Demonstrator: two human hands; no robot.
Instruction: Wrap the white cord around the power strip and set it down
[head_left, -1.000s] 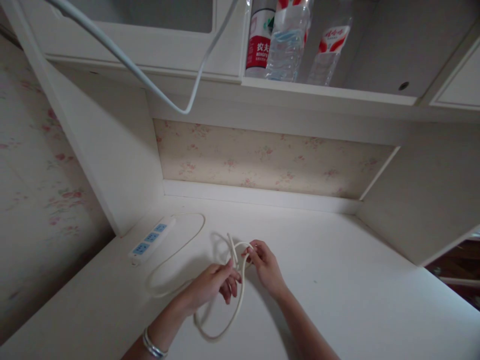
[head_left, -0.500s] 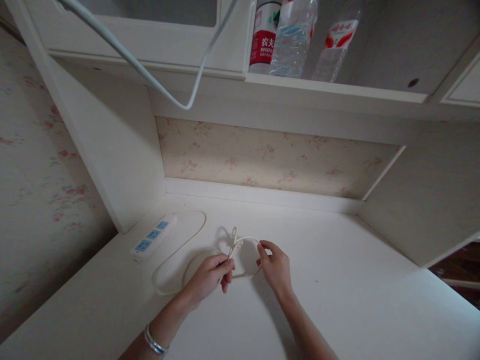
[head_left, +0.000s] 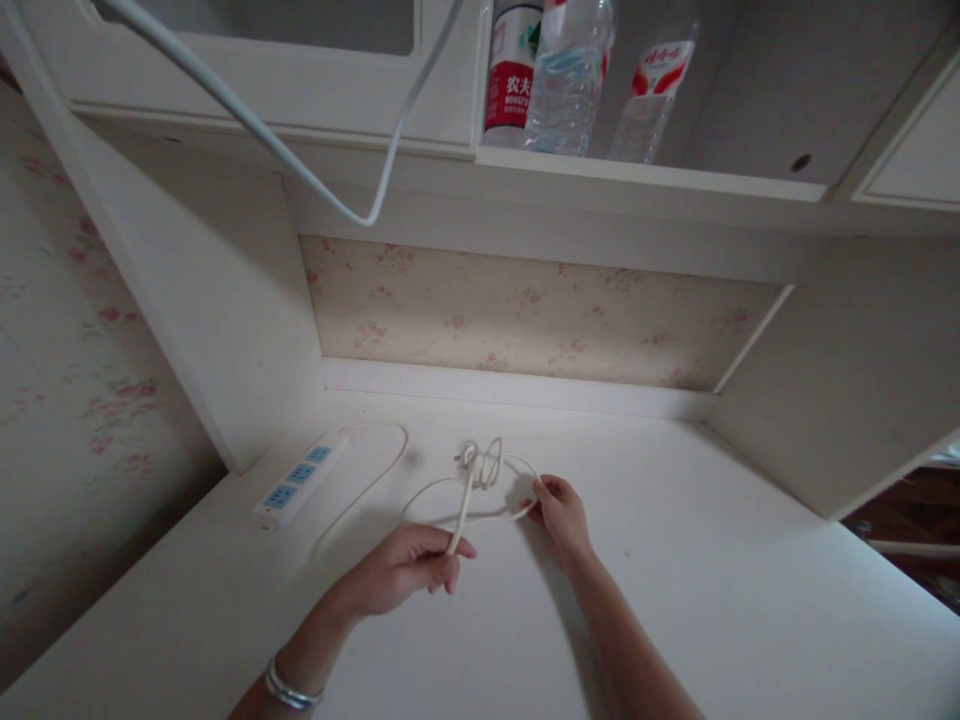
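Note:
A white power cord [head_left: 486, 518] lies in loose loops on the white desk, with a tangled bunch and what looks like its plug [head_left: 468, 456] beyond my hands. My left hand [head_left: 420, 563] pinches a stretch of the cord between thumb and fingers, the strand running up and away to the bunch. To the right, my right hand [head_left: 556, 510] grips the outer curve of a loop. The cord leads left to a white power strip [head_left: 300, 482] with blue socket faces, lying at an angle on the desk.
Over the desk [head_left: 675, 560] hangs a shelf unit holding a red-labelled bottle [head_left: 511, 80] and two clear bottles [head_left: 566, 90]. A thick pale cable [head_left: 300, 172] droops in front of the cabinet. Side panels [head_left: 202, 280] bound the desk left and right.
My left hand has drawn back toward me, pulling its strand longer. The tangled bunch has turned, and the plug end shows. My right hand has shifted slightly right along with its loop.

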